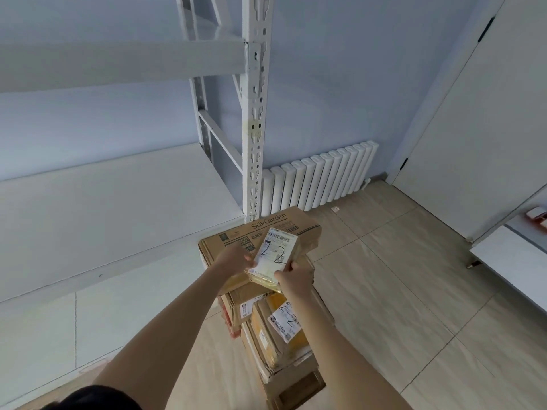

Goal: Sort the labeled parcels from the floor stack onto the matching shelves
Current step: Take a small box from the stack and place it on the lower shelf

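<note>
The floor (414,291) is pale beige tile, running back to a light blue wall (340,69) with a white ribbed radiator (319,176) along its foot. A white metal shelving rack (254,113) stands at the left, its slotted upright coming down just behind the parcel stack (278,335); one broad white shelf (103,208) spreads out at mid height and another (118,60) crosses above it. A white door (479,128) closes off the right side.

Both bare arms reach forward and down over the stack. The left hand (236,258) grips the left edge of a small parcel (275,255), fingers curled onto its face; the right hand (293,278) pinches its near right corner, thumb on top. The parcel is held tilted just above the stack's top, its white label marked "2-2" in pen.

Beneath it lies a large brown carton (266,229) printed "SukGarden", at the stack's far edge. Lower down, at the near right of the stack, a tape-wrapped parcel (281,329) also reads "2-2". A white table corner (515,255) juts in at the right.
</note>
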